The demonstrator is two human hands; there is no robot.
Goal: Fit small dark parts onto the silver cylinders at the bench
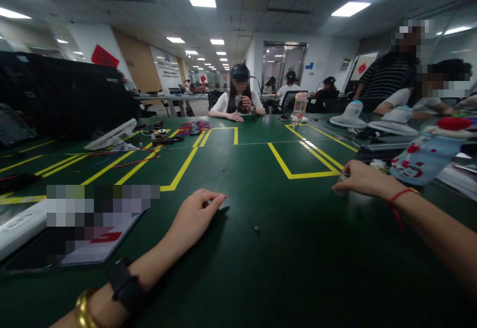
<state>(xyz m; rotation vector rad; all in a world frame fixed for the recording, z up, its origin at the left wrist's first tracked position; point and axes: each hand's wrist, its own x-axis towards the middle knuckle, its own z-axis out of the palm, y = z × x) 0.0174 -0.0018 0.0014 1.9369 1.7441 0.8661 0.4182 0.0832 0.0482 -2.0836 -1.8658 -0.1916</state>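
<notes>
My left hand [197, 217] rests low over the green table [298, 268], its fingers curled and the thumb and fingertips pressed together. Whatever may be between them is hidden. On the bare tabletop to its right lies a small dark metal nut-like piece [257, 229], which neither hand touches. My right hand [359, 179] is farther off at the right, fingers closed in a downward pinch. Under those fingertips shows a small see-through object [340, 190], perhaps clear plastic; its kind is not plain.
At left lie phone-like slabs [108, 243] and a white bar-shaped device [22, 226]. Farther back are bundled wires [194, 127] and a white fan [112, 135]. A blue patterned bottle [428, 156] stands beyond my right hand. A person [238, 99] sits opposite.
</notes>
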